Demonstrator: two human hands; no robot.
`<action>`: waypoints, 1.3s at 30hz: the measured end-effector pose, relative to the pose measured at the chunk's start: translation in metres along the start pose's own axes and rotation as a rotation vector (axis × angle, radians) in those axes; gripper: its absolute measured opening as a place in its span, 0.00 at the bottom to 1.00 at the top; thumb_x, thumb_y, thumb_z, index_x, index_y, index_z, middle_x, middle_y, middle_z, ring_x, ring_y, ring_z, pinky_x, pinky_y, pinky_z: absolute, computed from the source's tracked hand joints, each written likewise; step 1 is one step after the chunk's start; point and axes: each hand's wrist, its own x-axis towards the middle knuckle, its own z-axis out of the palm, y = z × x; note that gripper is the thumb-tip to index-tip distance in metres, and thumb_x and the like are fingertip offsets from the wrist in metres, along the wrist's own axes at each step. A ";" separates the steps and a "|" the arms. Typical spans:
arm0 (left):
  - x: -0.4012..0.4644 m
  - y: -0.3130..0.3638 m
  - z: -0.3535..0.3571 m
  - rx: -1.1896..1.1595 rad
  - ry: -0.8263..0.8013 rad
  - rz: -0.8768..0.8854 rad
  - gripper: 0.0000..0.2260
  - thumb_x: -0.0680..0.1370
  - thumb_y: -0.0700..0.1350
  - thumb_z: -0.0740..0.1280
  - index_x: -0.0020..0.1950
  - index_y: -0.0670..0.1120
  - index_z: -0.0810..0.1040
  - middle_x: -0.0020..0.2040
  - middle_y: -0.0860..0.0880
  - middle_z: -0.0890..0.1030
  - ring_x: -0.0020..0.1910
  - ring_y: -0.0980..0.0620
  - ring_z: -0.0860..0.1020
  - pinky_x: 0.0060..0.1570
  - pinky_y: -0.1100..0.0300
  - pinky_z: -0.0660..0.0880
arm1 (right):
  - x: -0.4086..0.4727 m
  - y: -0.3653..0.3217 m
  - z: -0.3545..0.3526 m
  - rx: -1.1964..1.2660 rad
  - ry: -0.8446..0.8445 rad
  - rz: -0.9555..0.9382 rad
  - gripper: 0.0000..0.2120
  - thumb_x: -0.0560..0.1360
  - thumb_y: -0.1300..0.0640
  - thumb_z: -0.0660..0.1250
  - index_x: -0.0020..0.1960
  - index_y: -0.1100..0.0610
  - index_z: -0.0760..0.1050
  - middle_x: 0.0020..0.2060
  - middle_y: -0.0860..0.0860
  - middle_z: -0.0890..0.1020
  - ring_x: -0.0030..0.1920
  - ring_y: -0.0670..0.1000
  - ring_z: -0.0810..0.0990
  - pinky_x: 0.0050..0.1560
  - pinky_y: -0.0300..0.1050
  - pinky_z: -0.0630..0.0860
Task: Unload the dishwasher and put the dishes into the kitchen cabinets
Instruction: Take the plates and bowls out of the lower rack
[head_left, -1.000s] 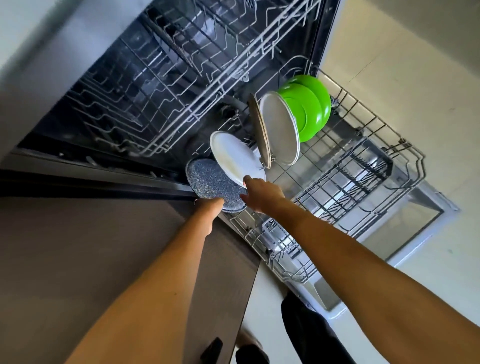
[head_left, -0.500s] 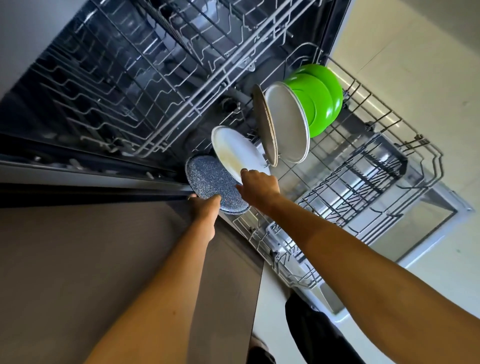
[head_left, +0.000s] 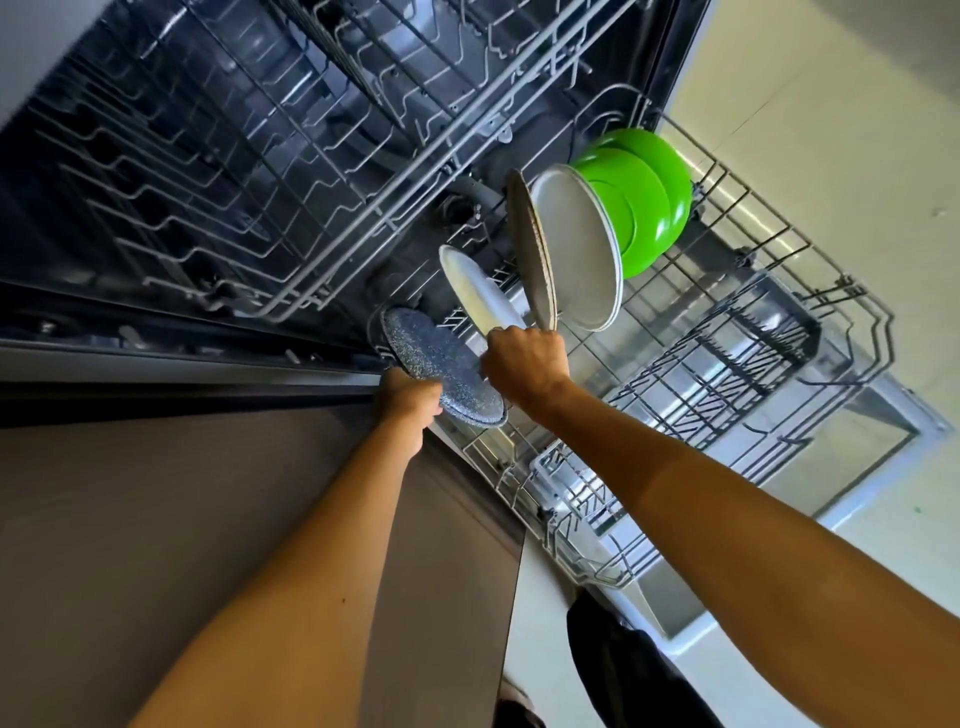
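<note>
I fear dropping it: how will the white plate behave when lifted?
The white plate looks rigid and glossy, so probably slippery and breakable. The right hand grips only its rim, so it may tilt against the grey plate.

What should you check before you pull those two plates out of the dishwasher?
1. Left hand has hold of the speckled grey plate: ok, fingers closed on its lower edge.
2. Right hand has hold of the white plate: ok, it is closed on the plate's bottom edge, though the fingers are hidden.
3. The two held plates are apart from each other: cannot tell, the right hand covers where they come close.
4. White plate clear of the tan plate beside it: not ok, they sit very close at the right hand.
5. Lower rack pulled out: ok.
6. Green bowls out of the way: ok, they sit behind the big plates.
</note>
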 end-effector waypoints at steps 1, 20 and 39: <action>0.000 0.002 -0.001 0.025 0.011 0.002 0.07 0.77 0.37 0.65 0.53 0.39 0.73 0.47 0.41 0.78 0.32 0.52 0.76 0.28 0.63 0.72 | -0.002 0.003 -0.001 0.013 -0.001 -0.007 0.14 0.81 0.53 0.57 0.54 0.60 0.77 0.43 0.55 0.84 0.38 0.54 0.81 0.36 0.45 0.73; -0.101 0.020 0.017 -0.088 -0.129 0.096 0.07 0.77 0.37 0.64 0.54 0.37 0.73 0.41 0.43 0.74 0.26 0.54 0.68 0.25 0.65 0.71 | -0.120 0.016 -0.042 0.316 0.186 0.008 0.20 0.80 0.43 0.53 0.52 0.58 0.74 0.46 0.50 0.75 0.39 0.50 0.77 0.41 0.48 0.80; -0.271 0.011 0.030 -0.131 -0.396 0.130 0.11 0.79 0.43 0.55 0.56 0.44 0.75 0.56 0.41 0.79 0.37 0.45 0.75 0.45 0.47 0.72 | -0.285 0.012 -0.077 0.847 0.590 0.375 0.09 0.77 0.55 0.63 0.57 0.51 0.75 0.50 0.52 0.83 0.52 0.55 0.80 0.53 0.48 0.75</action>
